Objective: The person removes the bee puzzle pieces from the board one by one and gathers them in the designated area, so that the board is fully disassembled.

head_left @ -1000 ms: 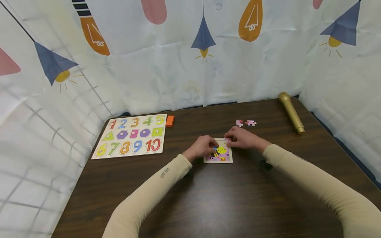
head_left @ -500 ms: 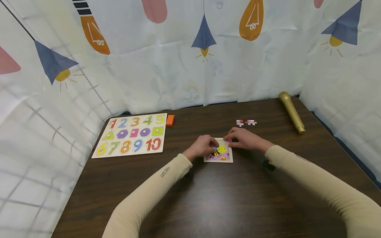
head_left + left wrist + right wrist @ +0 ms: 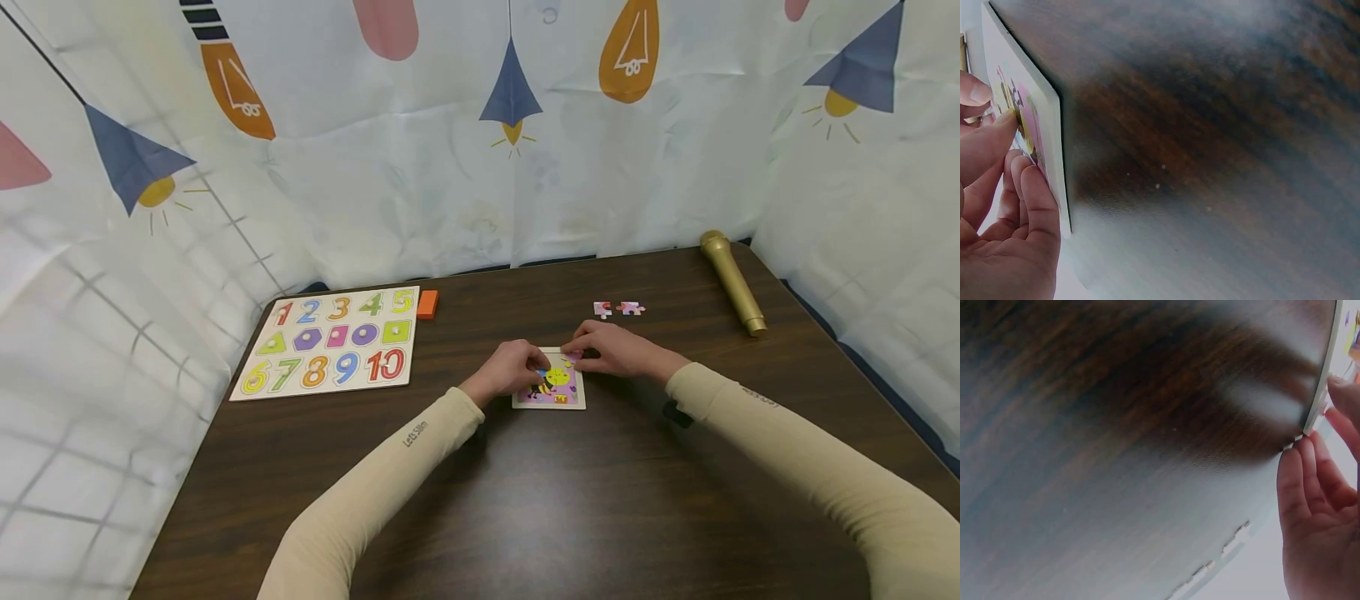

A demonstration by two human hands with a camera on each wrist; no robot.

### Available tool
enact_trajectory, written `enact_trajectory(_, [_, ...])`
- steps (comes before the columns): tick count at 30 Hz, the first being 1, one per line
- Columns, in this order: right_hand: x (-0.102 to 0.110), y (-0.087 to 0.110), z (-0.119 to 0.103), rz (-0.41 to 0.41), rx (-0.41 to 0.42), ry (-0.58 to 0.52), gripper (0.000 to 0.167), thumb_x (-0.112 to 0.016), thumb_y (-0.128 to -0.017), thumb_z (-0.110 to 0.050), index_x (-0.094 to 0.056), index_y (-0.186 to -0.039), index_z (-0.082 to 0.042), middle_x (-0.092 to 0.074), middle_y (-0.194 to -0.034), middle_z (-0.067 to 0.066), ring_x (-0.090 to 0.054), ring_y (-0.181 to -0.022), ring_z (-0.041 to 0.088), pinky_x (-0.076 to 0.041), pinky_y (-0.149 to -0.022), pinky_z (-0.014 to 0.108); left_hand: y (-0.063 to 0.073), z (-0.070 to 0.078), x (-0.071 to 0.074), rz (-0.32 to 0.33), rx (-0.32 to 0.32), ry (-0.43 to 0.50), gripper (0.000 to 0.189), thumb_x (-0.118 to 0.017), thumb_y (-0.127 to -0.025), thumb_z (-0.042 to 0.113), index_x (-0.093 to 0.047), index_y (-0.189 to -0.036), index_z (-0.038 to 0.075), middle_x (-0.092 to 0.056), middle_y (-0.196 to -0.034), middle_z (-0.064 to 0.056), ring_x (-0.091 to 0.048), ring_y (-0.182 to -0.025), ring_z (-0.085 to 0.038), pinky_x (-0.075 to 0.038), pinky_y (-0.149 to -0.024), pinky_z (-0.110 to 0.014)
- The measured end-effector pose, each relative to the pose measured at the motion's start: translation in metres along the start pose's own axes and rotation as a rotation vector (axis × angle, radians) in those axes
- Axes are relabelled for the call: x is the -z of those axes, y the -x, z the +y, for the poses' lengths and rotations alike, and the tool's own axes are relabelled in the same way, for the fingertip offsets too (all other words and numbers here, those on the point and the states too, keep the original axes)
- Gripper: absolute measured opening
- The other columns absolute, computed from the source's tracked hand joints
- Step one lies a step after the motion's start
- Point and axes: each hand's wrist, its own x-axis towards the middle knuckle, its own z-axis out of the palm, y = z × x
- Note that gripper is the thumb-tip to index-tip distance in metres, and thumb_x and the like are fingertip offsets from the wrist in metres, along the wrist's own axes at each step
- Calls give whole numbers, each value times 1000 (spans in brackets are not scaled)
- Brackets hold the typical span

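A small square jigsaw puzzle (image 3: 561,390) with a yellow bee on pink lies in a light wooden frame (image 3: 551,406). My left hand (image 3: 508,368) bends over its left side, thumb and fingers on the picture; lower fingers touch the frame edge in the left wrist view. At the upper right corner, my right hand (image 3: 613,350) has thumb and index finger around a pink puzzle piece (image 3: 574,356), mostly covered by the fingers. In the right wrist view, the right thumb (image 3: 1344,394) lies over the frame while other fingertips meet the table beside its corner.
Two loose pink puzzle pieces (image 3: 603,309) lie behind the right hand. A number-and-shape board (image 3: 288,342) occupies the left, with an orange block (image 3: 427,304) next to it. A gold microphone (image 3: 735,283) lies at the back right. A patterned curtain (image 3: 442,192) stands behind the table (image 3: 525,508).
The pink piece at the upper right corner has shifted slightly into the frame under the right fingers, which have moved a little left. The left hand stays in place.
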Motion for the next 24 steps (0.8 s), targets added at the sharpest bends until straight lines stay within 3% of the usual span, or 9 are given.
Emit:
enact_trajectory(5, [3, -2, 2, -32, 18, -27, 33, -68, -93, -20, -68, -123, -8, -58, -112, 8, -54, -98, 22, -48, -86, 39, 1, 0, 0, 6, -6, -6, 20, -72, -87, 9, -74, -107, 5, -71, -100, -5, -61, -83, -11, -49, -79, -25])
enact_trajectory(12, [3, -3, 10, 0, 66, -5, 29, -66, -93, -11, -66, -122, -4, -60, -115, 10, -56, -103, 24, -48, -92, 44, 2, 0, 0, 14, -17, -10, 20, -72, -87, 8, -74, -106, 5, -71, -99, -5, -61, -84, -12, -49, -79, -24])
enact_trajectory(20, [-2, 0, 8, 38, -45, -77, 41, -71, -90, -27, -65, -125, -5, -59, -117, 9, -55, -103, 22, -47, -92, 44, 1, 0, -1, 17, -29, -26, 19, -72, -87, 8, -74, -106, 5, -71, -99, -4, -61, -84, -11, -49, -80, -25])
enact_trajectory(24, [-6, 0, 6, 49, -64, -66, 39, -71, -90, -27, -66, -125, -9, -59, -113, 6, -53, -98, 21, -47, -88, 40, 1, 0, -1, 12, -17, -27, 20, -71, -87, 7, -74, -107, 5, -71, -100, -5, -61, -85, -12, -49, -81, -26])
